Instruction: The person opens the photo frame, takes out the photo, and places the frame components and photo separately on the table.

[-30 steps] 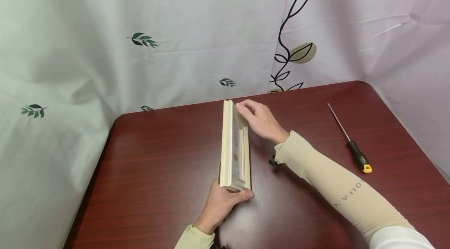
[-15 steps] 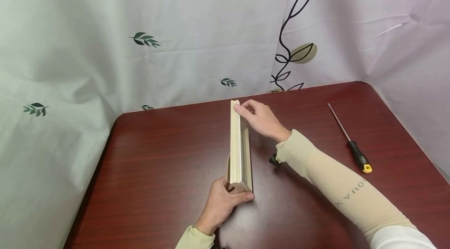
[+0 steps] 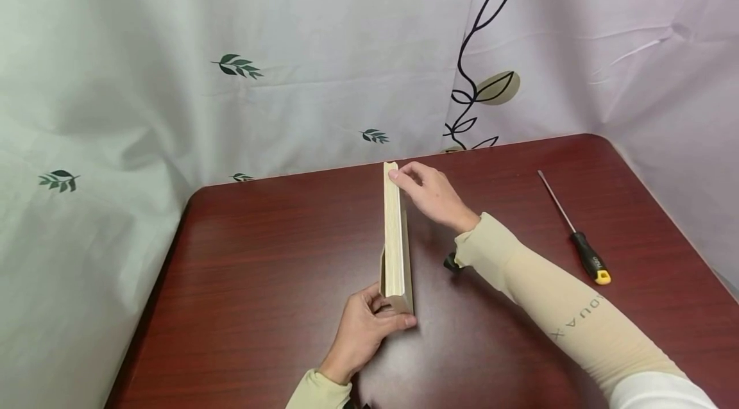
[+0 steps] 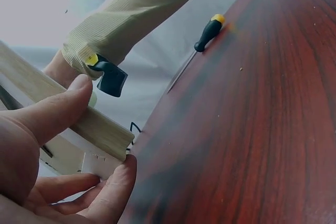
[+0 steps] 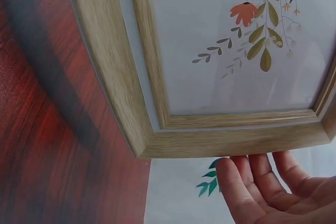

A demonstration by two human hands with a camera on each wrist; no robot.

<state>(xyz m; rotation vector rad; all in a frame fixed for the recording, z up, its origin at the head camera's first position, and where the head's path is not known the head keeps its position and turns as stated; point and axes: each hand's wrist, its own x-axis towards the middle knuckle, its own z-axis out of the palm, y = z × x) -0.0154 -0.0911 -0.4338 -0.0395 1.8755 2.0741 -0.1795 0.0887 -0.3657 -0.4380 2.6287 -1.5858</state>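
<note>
A pale wood picture frame is held edge-up in the middle, its narrow side facing the head camera. My left hand grips its near end, thumb on one side and fingers curled on the other. At the far end, my right hand holds the frame with its fingertips, right at the top corner. In the right wrist view, the front of the frame shows a print with an orange flower and green leaves, and the right fingers meet its outer edge. A thin flap stands out slightly behind the frame.
A screwdriver with a black and yellow handle lies on the right of the dark red table. White cloth with leaf prints hangs behind the table's back edge.
The picture frame has turned so its front, visible at an angle one second ago, is now hidden from the head camera. Its top has shifted a little right; both hands stay on it.
</note>
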